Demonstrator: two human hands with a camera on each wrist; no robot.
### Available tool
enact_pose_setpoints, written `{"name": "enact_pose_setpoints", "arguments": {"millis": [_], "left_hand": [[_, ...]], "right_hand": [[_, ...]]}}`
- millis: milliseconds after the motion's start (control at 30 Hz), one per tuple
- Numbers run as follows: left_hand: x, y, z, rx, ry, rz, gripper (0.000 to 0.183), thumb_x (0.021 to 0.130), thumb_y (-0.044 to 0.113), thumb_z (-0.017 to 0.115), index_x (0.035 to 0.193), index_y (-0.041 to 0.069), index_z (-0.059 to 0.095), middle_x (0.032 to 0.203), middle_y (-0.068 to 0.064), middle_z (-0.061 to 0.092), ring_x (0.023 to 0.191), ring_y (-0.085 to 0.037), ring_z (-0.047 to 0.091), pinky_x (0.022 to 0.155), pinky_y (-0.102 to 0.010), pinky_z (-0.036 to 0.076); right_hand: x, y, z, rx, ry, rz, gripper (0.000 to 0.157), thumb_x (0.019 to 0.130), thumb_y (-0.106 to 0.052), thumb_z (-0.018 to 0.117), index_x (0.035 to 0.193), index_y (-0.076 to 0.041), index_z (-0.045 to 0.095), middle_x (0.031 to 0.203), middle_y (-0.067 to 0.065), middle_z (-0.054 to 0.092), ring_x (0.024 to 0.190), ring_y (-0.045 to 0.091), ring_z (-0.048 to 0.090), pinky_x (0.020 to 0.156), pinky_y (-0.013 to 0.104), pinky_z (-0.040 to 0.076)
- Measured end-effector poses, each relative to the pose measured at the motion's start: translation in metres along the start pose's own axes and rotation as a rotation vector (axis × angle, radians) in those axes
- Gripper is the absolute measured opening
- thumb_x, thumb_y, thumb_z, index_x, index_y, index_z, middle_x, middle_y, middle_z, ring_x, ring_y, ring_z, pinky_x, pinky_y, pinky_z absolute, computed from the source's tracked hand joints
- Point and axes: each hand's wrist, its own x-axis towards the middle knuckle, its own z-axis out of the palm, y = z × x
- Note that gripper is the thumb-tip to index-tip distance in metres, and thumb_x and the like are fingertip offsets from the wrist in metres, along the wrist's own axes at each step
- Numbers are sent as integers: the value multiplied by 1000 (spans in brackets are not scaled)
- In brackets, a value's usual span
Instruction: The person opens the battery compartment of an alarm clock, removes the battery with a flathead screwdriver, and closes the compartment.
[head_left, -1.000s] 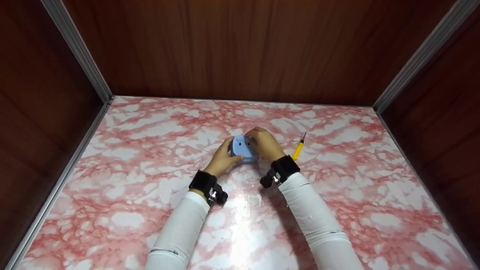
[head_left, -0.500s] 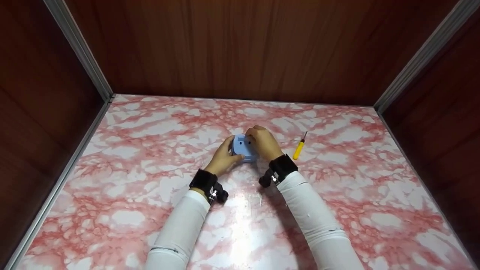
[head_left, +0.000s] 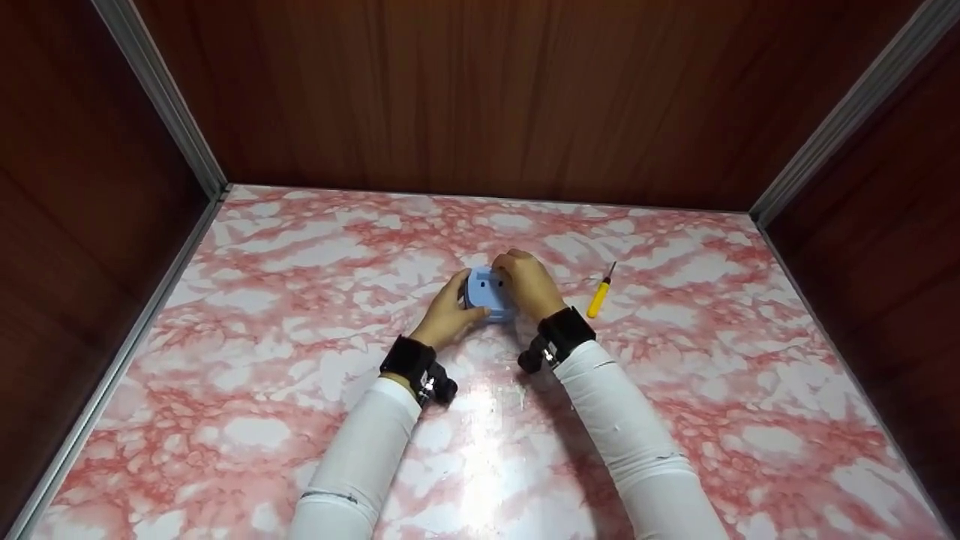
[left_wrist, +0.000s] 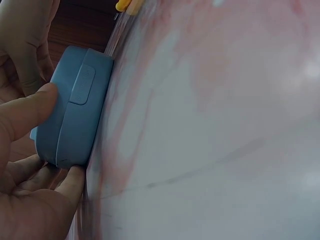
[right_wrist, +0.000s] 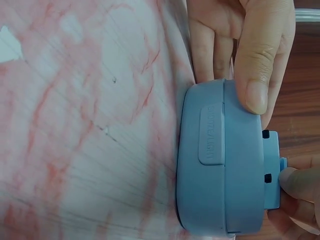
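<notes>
A rounded light-blue plastic case stands on the table, with two dark holes or dots in its top face. In the right wrist view, its side carries a raised tab with lettering too faint to read. My left hand grips the case from the left, thumb on its upper part and fingers low on its side. My right hand is at the far right side of it. There, its thumb and fingers pinch a small blue plastic piece at the upright part with two black dots. The fingertips are partly hidden.
A yellow-handled screwdriver lies to the right of my right hand, shaft pointing away. The tabletop has a red and white marbled surface. Dark wooden panels with metal edge strips enclose the back and sides.
The case and left hand stay in place. My right fingers have shifted slightly at the case's far right side, and a thin blue edge seen there earlier is now hidden.
</notes>
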Motion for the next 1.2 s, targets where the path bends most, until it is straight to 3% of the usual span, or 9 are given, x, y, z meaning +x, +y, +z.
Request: {"name": "enact_pose_setpoints", "arguments": {"millis": [167, 667, 1000, 1200], "left_hand": [[0, -1, -1, 55, -1, -2, 85, 91, 1, 73, 159, 1, 23, 160, -22, 33, 147, -35, 34, 116, -37, 40], [-1, 0, 0, 2, 3, -18, 87, 89, -4, 73, 160, 1, 23, 160, -23, 32, 146, -36, 35, 115, -36, 42], [0, 0, -1, 47, 8, -3, 86, 88, -2, 73, 159, 1, 25, 159, -22, 35, 147, -35, 34, 120, -39, 33], [0, 2, -1, 61, 5, -9, 84, 90, 1, 73, 159, 1, 25, 159, -22, 34, 148, -34, 33, 120, -37, 33]], "right_hand": [[-1, 0, 0, -13, -6, -4, 15, 99, 3, 58, 96, 2, 73, 94, 16, 68, 90, 30, 66, 80, 41, 58], [-1, 8, -14, 42, -16, 29, 17, 99, 7, 57, 101, 2, 73, 96, 15, 69, 91, 28, 66, 81, 39, 58], [-1, 20, -27, -31, 1, 62, 17, 99, 4, 58, 100, 2, 75, 98, 16, 71, 94, 31, 67, 86, 43, 58], [0, 33, -32, -46, 34, 56, 17, 97, 8, 59, 97, 3, 74, 94, 17, 71, 91, 32, 67, 82, 44, 57]]}}
